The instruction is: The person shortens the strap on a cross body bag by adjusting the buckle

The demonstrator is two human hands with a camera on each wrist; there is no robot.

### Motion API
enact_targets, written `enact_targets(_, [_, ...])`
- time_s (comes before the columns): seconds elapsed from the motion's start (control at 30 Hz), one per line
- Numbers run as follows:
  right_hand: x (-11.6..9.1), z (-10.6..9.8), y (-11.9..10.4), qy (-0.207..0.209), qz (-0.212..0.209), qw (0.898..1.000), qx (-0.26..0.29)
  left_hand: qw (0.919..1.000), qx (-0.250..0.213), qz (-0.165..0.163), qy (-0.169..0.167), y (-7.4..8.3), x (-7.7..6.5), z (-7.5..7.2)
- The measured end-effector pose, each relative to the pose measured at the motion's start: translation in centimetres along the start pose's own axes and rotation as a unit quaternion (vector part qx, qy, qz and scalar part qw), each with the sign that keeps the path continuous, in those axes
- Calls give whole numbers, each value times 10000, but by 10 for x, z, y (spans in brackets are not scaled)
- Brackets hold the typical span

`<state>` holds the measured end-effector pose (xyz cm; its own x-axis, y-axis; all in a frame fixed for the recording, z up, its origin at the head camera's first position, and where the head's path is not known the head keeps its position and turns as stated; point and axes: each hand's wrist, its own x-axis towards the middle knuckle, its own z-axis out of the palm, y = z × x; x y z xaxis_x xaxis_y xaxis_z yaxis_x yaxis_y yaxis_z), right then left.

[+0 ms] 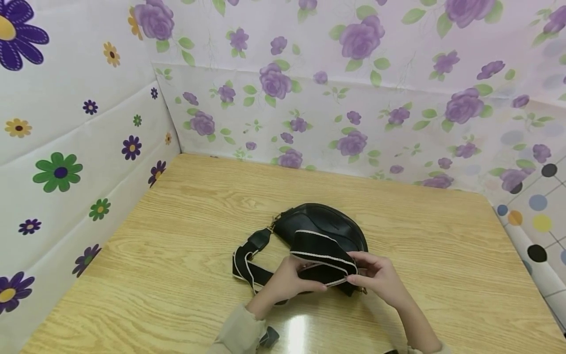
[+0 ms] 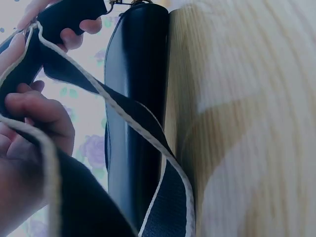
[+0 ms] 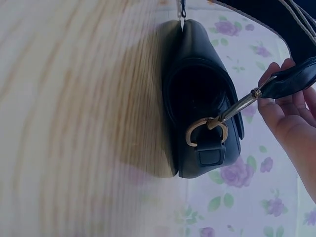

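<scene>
A black leather handbag [image 1: 333, 221] lies on the table, its wide black strap [image 1: 320, 246] edged in white and looped in front of it. My left hand [image 1: 287, 278] holds a fold of the strap; in the left wrist view its fingers [image 2: 47, 111] curl about the band. My right hand [image 1: 380, 278] pinches the strap at the bag's right end. In the right wrist view, the strap's leather end tab [image 3: 291, 81] lies at that hand's fingers, and a metal clasp [image 3: 242, 106] links it to a gold-toned D-ring [image 3: 223, 133] on the bag.
The wood-grain table [image 1: 177, 231] extends around the bag on all sides. A purple-flowered cloth [image 1: 274, 118] hangs behind it, with another flowered cloth [image 1: 75, 137] at the left. Dotted cloth [image 1: 530, 216] covers the right side.
</scene>
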<state>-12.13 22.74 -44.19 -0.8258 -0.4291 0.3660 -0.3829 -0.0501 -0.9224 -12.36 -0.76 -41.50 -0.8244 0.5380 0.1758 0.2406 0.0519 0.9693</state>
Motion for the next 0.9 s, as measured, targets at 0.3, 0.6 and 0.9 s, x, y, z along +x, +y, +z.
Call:
enact_targets(0.3, [0,-2,4,18,-7,9998,218,9982,-561,-182,-72,-3,-2,-5])
enact_targets(0.6, [-1,-4,2,133,260,9987,412,9939,-982,-485,-101,-7,-2,-7])
enact_targets(0.9, [-2,-5,4,19,-233,9973,701,9898,-1251,-663,-134,-32,-2,-8])
